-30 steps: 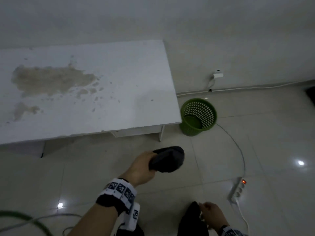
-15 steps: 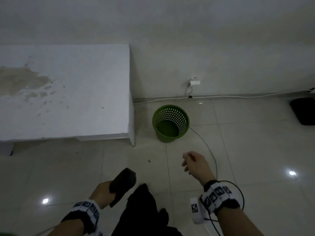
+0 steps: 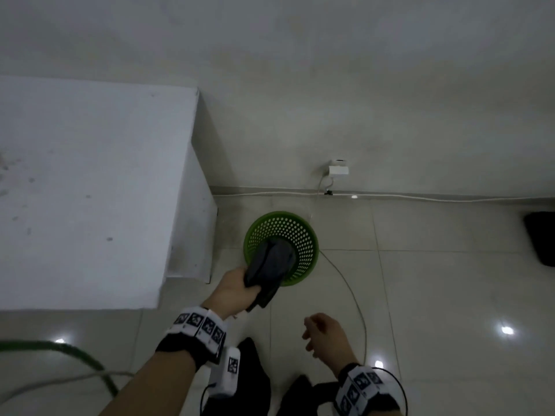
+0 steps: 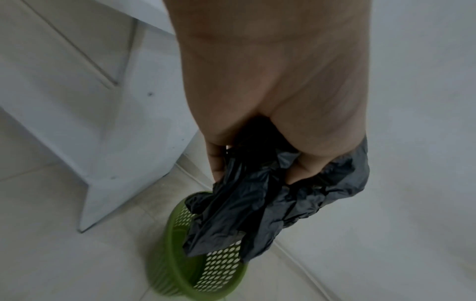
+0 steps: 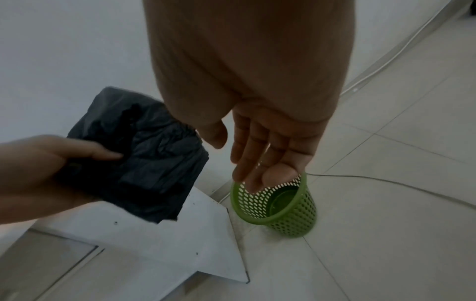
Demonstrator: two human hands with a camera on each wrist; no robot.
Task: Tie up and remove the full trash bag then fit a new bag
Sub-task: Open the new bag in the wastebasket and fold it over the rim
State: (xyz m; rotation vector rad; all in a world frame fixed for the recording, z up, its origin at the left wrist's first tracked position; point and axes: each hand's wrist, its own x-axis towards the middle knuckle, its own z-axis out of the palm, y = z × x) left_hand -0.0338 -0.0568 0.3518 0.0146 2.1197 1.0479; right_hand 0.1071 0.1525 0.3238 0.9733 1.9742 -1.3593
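A green perforated bin stands empty on the floor beside the white table's corner. My left hand grips a folded dark grey trash bag and holds it in the air in front of the bin's near rim. To the right and lower, my right hand hangs with relaxed fingers and holds nothing. At the far right of the head view a black bag lies on the floor by the wall.
The white table fills the left. A thin cable curves over the tiles from the bin toward me. A wall plug and white cord run along the skirting. A green hose lies at the lower left.
My left hand has lifted the folded bag forward, up to the bin. My right hand has dropped lower and nearer to me. The view has shifted closer to the bin.
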